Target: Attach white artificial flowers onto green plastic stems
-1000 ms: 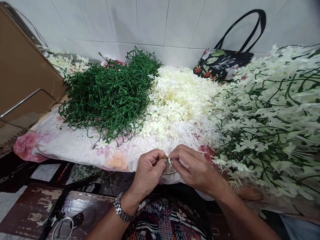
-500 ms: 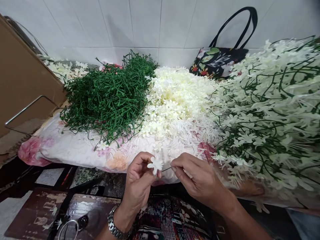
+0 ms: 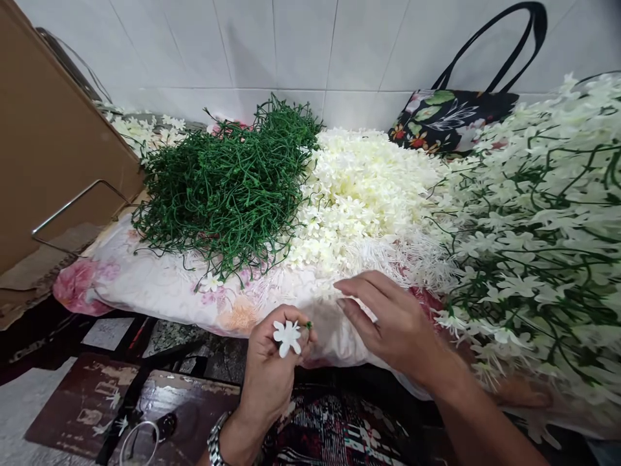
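Note:
My left hand [image 3: 276, 362] is closed around a white artificial flower [image 3: 287, 338], its petals facing up; a small green stem tip [image 3: 309, 325] shows beside it at the fingers. Just to the right, my right hand [image 3: 388, 317] hovers with thumb and forefinger apart, and I see nothing between them. Beyond it lies a heap of loose cream-white flower heads [image 3: 363, 175], with a patch of thin white stamen strands [image 3: 388, 255] at its near edge. A tangled pile of green plastic stems [image 3: 228, 188] lies to the left of the flower heads.
A large mound of white flowers on stems [image 3: 538, 246] fills the right side. A floral cloth [image 3: 165, 285] covers the work surface. Behind stands a black flowered bag [image 3: 451, 120] against the tiled wall; a cardboard box [image 3: 63, 129] stands at left. Below is a worn brown board [image 3: 194, 408].
My right hand has moved away from the flower, up toward the flower heap, and its fingers have parted. My left hand has turned, still gripping the flower. The camera view has shifted slightly.

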Available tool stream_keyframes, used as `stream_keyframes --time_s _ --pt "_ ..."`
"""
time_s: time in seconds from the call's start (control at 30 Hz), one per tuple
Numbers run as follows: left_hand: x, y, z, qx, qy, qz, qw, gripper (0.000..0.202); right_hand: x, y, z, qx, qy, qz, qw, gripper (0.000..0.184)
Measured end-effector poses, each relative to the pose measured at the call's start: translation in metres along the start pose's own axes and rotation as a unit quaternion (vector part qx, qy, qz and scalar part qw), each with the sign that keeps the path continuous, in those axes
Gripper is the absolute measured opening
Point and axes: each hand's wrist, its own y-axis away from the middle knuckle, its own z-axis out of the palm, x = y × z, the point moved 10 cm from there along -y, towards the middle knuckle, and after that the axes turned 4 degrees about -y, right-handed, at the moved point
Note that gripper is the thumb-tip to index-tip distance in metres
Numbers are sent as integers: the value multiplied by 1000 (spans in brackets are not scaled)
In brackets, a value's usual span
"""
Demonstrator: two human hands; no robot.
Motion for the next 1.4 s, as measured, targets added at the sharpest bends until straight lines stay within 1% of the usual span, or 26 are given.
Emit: stream_keyframes --time_s 0.07,0.13,0.2,0.27,0.37,0.5,0.63,0.77,0.83,0.87,0.93,1.0,1.07,1.2,1.27,1.33,1.4 --pt "5 -4 -4 18 11 3 1000 15 10 -4 18 -64 72 -1 995 13" --pt "9 -8 -6 24 16 8 1000 17 13 -6 32 -103 136 -20 985 12" --pt "8 -12 -6 25 12 2 1000 17 12 -6 37 -100 173 -42 979 17" --pt "7 -14 -6 29 5 -8 1000 18 11 -6 36 -80 177 -57 979 22" --pt "8 -17 -2 26 9 3 1000 18 15 -5 27 -43 131 -43 989 22" --pt "12 -21 3 14 4 42 999 14 23 -6 9 -2 5 1 1000 19" --pt "17 -22 5 8 -57 88 994 8 29 -4 -1 -4 -116 71 991 12" --pt "19 -18 18 -39 -141 130 981 13 31 1 -3 -11 -179 137 974 12" --pt "15 -17 21 -48 -159 124 978 8 31 5 -2 -11 -195 160 968 13" --pt "11 -18 20 -44 -158 114 980 6 31 6 -2 -12 -203 169 964 13" --pt "4 -18 17 -31 -141 90 986 7 32 10 1 -14 -211 181 961 14" --pt "-1 -19 14 -21 -111 68 991 9 32 12 1 -10 -201 175 964 13" --pt "-4 -19 12 -11 -83 49 995 9 32 14 -2 0 -173 154 973 11" --pt "-5 -19 8 7 -59 23 998 8 34 14 -5 -6 -124 114 986 12" --pt "-4 -20 6 16 -57 20 998 8 33 13 -11 3 -87 84 993 13" --pt "-5 -21 4 23 -55 17 998 8 33 12 -20 29 -34 55 997 14" --pt "-6 -22 3 24 -51 15 998 9 37 11 -27 48 11 47 998 13"
